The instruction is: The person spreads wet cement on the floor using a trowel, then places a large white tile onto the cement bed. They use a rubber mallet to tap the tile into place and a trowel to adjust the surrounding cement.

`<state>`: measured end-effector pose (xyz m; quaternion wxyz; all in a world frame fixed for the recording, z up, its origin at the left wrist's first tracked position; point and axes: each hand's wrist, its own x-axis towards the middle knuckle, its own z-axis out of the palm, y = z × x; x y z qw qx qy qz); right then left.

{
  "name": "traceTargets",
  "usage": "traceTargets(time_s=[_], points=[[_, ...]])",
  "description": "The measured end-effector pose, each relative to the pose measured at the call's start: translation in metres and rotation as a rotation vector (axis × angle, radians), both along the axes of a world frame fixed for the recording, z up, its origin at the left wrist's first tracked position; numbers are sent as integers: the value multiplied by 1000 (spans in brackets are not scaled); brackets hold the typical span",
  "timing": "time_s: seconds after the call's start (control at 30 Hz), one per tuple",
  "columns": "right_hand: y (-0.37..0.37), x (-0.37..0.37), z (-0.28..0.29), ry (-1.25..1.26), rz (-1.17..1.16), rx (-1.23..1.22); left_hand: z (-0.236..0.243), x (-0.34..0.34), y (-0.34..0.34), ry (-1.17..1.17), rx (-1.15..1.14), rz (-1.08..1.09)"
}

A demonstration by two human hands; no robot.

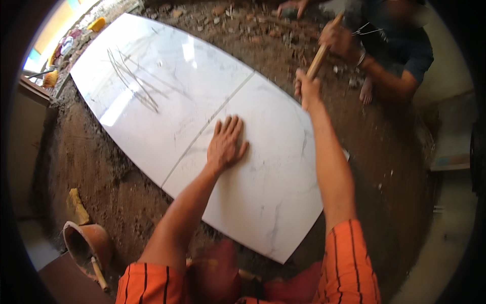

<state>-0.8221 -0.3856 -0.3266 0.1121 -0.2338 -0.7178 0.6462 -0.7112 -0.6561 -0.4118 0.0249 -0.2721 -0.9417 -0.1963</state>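
My left hand (226, 143) lies flat on a glossy white tile with grey veins (268, 172), fingers stretched out, close to the thin joint with a second tile. That second marbled tile (177, 101) stretches away to the far left, with several thin wire-like strands (132, 83) on it. Over the near tile's far right edge, my right hand (308, 90) is closed round the lower end of a wooden stick (318, 61). A co-worker's hand (334, 38) is at the stick's upper part. Whether the stick belongs to a tool cannot be made out.
Brown soil (390, 167) surrounds the tiles, with rubble (243, 25) behind them. The co-worker (395, 50) crouches at the far right. A bucket (93, 240) with a wooden handle in it stands at the lower left, beside a yellowish piece (78, 206). Walls rise at both sides.
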Motion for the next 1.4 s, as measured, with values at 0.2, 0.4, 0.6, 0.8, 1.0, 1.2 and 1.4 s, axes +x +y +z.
traceTargets(time_s=[0.2,0.4,0.6,0.8,1.0,1.2,1.4], points=[[-14,141,21,-218,357,324,-31,2,9,95,89,-56],[-100,415,-2,-623,859,283,-16,6,-9,71,9,-34],[-182,613,-68,-357,766,566,-25,17,2,162,15,-144],[-205,620,-93,-185,526,865,-2,33,-25,-185,-504,-299],[-164,605,-63,-252,506,240,25,71,-65,-432,-522,-226],[-96,653,-26,-292,5,-55,28,76,-73,-407,-615,-112],[-74,657,-23,-365,-162,-302,43,85,-55,-443,-681,-82]])
